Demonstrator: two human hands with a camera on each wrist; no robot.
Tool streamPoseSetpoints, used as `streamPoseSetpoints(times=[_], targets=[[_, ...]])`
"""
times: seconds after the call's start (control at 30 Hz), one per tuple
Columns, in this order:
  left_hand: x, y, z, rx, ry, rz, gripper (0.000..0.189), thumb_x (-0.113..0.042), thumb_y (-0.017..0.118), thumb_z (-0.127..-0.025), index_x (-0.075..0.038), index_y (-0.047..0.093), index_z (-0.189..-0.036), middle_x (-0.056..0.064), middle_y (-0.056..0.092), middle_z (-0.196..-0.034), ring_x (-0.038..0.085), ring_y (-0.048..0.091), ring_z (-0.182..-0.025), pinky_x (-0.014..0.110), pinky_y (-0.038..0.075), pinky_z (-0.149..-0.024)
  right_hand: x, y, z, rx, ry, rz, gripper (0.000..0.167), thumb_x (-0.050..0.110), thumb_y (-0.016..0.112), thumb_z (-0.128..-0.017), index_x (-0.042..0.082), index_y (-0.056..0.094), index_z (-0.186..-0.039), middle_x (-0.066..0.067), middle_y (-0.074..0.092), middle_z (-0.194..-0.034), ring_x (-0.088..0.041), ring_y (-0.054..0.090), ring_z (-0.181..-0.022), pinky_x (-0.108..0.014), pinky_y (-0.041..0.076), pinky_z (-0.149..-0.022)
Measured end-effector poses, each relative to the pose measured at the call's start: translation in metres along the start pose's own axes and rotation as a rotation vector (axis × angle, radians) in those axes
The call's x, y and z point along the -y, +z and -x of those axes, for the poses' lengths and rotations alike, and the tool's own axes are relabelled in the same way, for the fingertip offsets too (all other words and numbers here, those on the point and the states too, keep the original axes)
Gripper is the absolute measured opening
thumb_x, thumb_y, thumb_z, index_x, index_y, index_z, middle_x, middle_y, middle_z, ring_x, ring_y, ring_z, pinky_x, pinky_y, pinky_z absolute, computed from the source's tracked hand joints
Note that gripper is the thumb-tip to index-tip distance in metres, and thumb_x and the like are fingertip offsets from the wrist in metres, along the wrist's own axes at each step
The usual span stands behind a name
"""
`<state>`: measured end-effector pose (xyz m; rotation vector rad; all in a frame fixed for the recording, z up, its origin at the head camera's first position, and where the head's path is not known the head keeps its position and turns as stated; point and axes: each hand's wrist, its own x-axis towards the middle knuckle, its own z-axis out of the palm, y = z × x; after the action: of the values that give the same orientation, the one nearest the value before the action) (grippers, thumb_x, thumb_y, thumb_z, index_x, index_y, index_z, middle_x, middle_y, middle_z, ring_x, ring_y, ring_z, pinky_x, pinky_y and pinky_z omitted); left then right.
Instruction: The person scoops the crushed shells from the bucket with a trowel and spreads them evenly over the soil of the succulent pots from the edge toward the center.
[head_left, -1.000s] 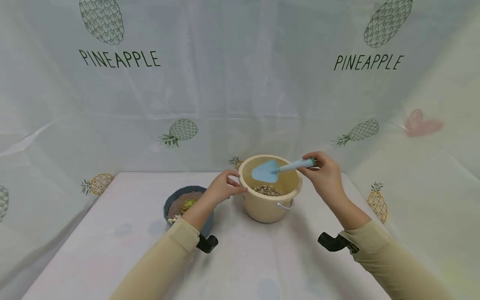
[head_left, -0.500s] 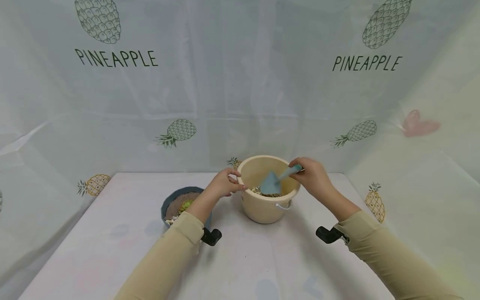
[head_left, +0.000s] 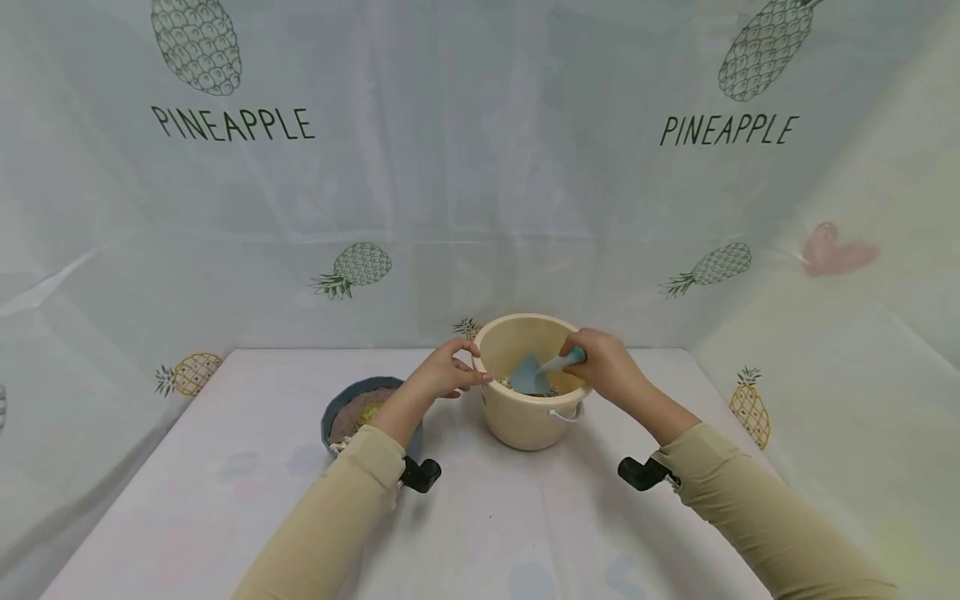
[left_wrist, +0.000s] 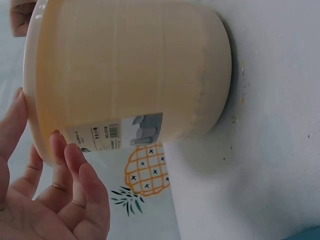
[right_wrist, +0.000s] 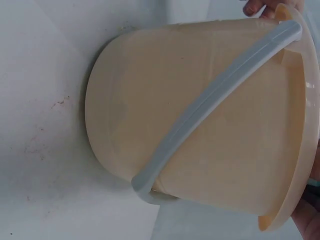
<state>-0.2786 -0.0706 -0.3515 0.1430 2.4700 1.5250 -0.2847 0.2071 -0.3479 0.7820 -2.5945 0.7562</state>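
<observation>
Blue trowel (head_left: 533, 377), now lower, apparently reaches gravel (head_left: 554, 390) in bucket (head_left: 527, 428); right hand (head_left: 609, 363) grips its handle; left hand (head_left: 438, 372), fingers parted, touches bucket.

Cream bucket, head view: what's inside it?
Inside the bucket, the blue trowel's blade and some pebbly bits show. What lies beneath the blade and lower in the bucket is covered.

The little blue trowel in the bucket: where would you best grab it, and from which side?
Probably by its slim handle, from above and the person's right. The trowel slants: its broad blade points down toward the gravel, while the handle rises toward the bucket's right rim. The right hand holds it there.
</observation>
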Motion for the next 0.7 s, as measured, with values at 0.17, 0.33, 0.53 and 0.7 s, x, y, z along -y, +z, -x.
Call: streamPoseSetpoints(times=[0.17, 0.33, 0.53, 0.7], targets=[[0.0003, -0.0015, 0.0001, -0.015, -0.013, -0.001, 0.043, -0.023, 0.080, -0.083, -0.015, 0.054, -0.116, 0.008, 0.068, -0.094, 0.022, 0.061, -0.079, 0.031, 0.048, -0.062, 0.0003, 0.0006, 0.0004, 0.057, -0.004, -0.080, 0.023, -0.007, 0.082, -0.071, 0.007, 0.069, -0.083, -0.005, 0.066, -0.086, -0.021, 0.061, -0.077, -0.036, 0.053, -0.066], [0.0001, -0.0008, -0.0007, -0.027, -0.011, -0.022, 0.043, -0.023, 0.082, -0.082, -0.015, 0.055, -0.114, 0.007, 0.068, -0.092, 0.022, 0.060, -0.078, 0.031, 0.047, -0.060, -0.0028, -0.0004, 0.0004, 0.101, 0.001, -0.134, 0.023, -0.008, 0.081, -0.073, 0.008, 0.068, -0.082, -0.004, 0.065, -0.086, -0.017, 0.056, -0.074, -0.033, 0.050, -0.063], [0.0007, -0.0004, -0.0012, -0.040, -0.013, -0.031, 0.043, -0.024, 0.082, -0.081, -0.015, 0.055, -0.114, 0.008, 0.068, -0.093, 0.022, 0.060, -0.077, 0.033, 0.048, -0.062, -0.0042, -0.0041, -0.0003, 0.149, 0.052, -0.226, 0.022, -0.006, 0.082, -0.073, 0.010, 0.069, -0.081, -0.004, 0.066, -0.086, -0.018, 0.054, -0.072, -0.030, 0.048, -0.062], [0.0013, 0.0009, -0.0024, -0.042, -0.004, -0.027, 0.043, -0.023, 0.082, -0.082, -0.015, 0.055, -0.114, 0.008, 0.068, -0.094, 0.022, 0.060, -0.078, 0.033, 0.049, -0.062, -0.0067, -0.0082, -0.0022, 0.161, 0.103, -0.292, 0.019, -0.003, 0.083, -0.073, 0.009, 0.070, -0.082, -0.006, 0.068, -0.091, -0.019, 0.055, -0.075, -0.028, 0.048, -0.065]])
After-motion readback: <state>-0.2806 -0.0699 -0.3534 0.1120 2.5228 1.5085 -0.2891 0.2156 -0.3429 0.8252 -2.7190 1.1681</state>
